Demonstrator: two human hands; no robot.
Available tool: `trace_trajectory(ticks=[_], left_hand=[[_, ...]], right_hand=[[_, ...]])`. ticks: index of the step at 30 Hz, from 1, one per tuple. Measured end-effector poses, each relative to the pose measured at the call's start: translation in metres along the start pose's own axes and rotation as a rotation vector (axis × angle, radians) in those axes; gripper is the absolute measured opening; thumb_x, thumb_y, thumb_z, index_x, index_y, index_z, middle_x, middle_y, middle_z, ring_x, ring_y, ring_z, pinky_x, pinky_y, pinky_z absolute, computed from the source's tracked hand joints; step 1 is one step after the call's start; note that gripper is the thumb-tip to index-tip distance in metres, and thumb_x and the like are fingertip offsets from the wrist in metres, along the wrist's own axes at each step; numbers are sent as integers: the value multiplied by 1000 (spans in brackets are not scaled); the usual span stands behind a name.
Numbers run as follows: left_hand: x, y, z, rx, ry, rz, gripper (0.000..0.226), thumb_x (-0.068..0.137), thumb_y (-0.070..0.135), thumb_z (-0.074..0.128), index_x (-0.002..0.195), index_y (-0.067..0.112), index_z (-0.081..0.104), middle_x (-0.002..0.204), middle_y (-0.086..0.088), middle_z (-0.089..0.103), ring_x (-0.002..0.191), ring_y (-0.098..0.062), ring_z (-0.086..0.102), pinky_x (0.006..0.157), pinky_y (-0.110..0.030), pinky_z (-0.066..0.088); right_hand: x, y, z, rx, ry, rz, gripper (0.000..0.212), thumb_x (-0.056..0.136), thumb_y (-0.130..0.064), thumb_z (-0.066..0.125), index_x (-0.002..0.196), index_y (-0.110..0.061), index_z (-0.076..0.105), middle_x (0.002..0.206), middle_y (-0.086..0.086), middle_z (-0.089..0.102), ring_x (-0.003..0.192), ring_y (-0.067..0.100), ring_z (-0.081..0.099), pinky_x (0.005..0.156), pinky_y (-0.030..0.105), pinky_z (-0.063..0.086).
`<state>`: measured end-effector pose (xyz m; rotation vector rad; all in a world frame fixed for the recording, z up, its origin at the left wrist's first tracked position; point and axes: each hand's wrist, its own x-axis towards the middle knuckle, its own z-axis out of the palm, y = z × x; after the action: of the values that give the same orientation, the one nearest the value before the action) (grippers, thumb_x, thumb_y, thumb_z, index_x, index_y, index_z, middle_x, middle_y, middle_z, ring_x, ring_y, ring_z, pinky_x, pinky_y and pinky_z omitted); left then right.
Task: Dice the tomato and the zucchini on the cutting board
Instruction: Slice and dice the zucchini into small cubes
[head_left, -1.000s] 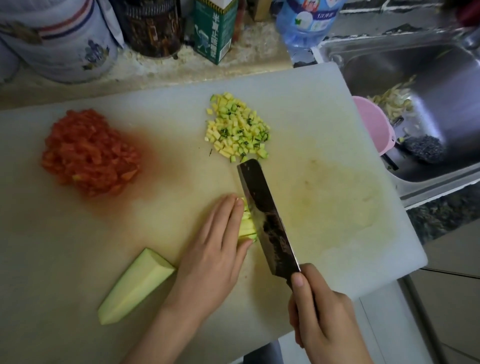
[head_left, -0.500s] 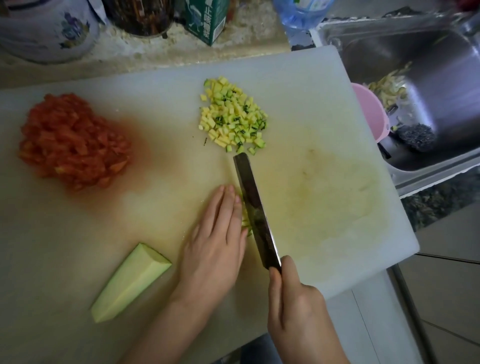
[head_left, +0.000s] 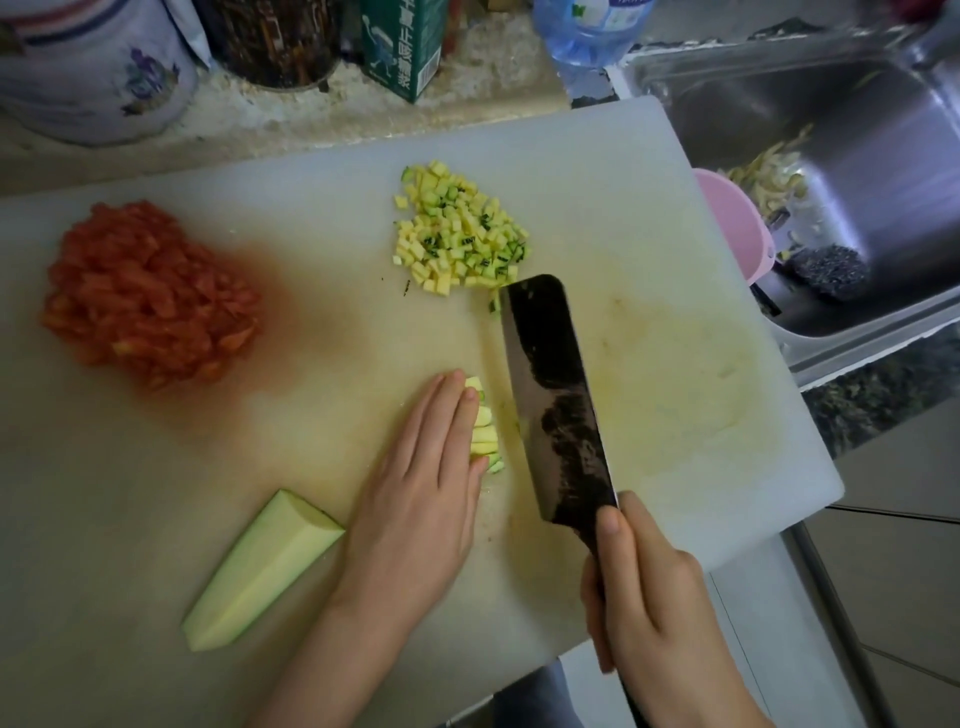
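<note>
Cutting board (head_left: 623, 208): zucchini wedge (head_left: 260, 571) lies diagonally.

On the board (head_left: 623, 171), diced tomato (head_left: 150, 296) lies left of diced zucchini (head_left: 457, 234).

The left hand (head_left: 421, 483) lies flat, palm down, its 4 fingers straight and pressed together, pointing away from the body. The fingertips (head_left: 470, 395) rest on the zucchini strips (head_left: 484, 426). Its bare forearm runs in from the lower edge. The right hand (head_left: 644, 592) is curled around the handle of the knife (head_left: 556, 395), with 1 finger stretched up to the heel of the blade, and its wrist sits at the lower right.
</note>
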<state>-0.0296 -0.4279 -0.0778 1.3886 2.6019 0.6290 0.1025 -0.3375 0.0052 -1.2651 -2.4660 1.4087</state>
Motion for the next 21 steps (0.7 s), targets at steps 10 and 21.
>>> trace_trajectory(ticks=[10,21], left_hand=[[-4,1,-6,-140,86,-14,44,101,19,33,135,-5,47,147,-18,43,139,-28,39,110,-42,35],[-3,0,-2,-54,67,-17,42,99,18,38,128,-9,52,144,-22,46,136,-31,44,108,-42,44]], right_hand=[[-5,0,12,-71,-28,1,31,84,-65,20,79,-39,38,54,17,48,40,26,42,46,44,38],[-4,-1,14,-142,-31,-21,35,82,-67,17,83,-39,37,55,17,49,42,25,43,43,37,31]])
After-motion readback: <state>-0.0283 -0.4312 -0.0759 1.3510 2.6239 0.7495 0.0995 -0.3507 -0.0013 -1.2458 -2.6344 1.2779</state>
